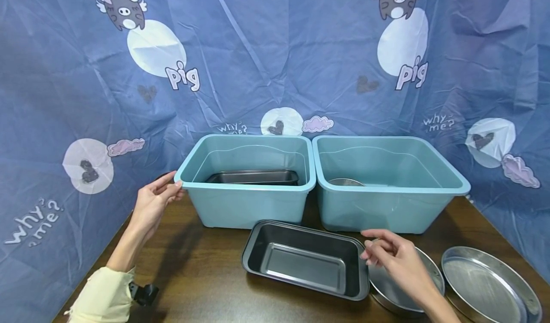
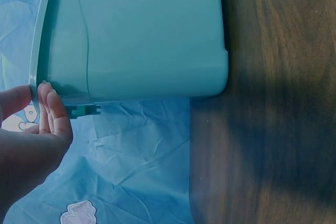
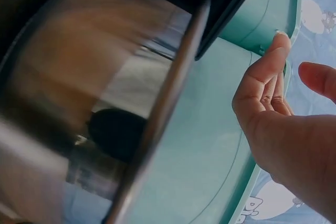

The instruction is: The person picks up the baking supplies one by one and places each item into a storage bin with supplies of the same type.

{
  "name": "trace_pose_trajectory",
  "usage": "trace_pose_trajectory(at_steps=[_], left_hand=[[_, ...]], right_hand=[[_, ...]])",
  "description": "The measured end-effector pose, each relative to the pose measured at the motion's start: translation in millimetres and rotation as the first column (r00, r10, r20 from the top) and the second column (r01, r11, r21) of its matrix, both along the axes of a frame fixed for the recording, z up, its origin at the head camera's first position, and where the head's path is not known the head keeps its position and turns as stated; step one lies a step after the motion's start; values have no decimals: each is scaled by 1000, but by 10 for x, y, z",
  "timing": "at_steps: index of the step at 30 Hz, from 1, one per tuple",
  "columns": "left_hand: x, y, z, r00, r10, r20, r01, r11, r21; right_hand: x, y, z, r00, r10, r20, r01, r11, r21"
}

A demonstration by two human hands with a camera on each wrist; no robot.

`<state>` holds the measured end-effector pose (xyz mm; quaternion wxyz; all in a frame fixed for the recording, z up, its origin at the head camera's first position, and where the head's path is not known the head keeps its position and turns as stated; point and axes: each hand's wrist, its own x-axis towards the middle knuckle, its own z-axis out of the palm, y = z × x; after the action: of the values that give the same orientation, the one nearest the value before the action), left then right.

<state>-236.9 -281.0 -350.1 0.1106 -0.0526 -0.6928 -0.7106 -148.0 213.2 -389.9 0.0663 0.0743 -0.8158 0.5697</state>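
My left hand (image 1: 155, 202) pinches the near left corner of the left blue-green plastic bin (image 1: 247, 206). The left wrist view shows the thumb on one side of its rim (image 2: 38, 51) and the fingers on the other. My right hand (image 1: 397, 261) hovers, holding nothing, by the right end of a dark loaf pan (image 1: 302, 261) on the table. Its thumb and fingers stand apart in the right wrist view. Below it lies a round metal pan (image 1: 423, 277), partly hidden by the hand. Inside the left bin sits another dark loaf pan (image 1: 258, 176).
A second blue-green bin (image 1: 382, 210) stands at the right, touching or nearly touching the first; a round metal rim (image 1: 345, 182) shows inside. Another round pan (image 1: 490, 285) lies at the table's right edge. Blue printed cloth (image 1: 275, 50) hangs behind the wooden table (image 1: 206, 275).
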Motion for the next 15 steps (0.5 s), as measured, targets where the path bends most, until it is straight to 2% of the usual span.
trace_pose_trajectory(at_steps=[4,10,15], left_hand=[[5,-5,2,1000,3,7,-3,1000,-2],[5,-8,7,1000,10,20,-10,1000,-11],[4,-9,13,1000,12,21,-11,1000,-11]], right_hand=[[21,12,-35,999,-18,34,18,1000,5],[57,18,-74,998,-41,37,41,999,-3],[92,29,-96,992,-73,102,75,997,-17]])
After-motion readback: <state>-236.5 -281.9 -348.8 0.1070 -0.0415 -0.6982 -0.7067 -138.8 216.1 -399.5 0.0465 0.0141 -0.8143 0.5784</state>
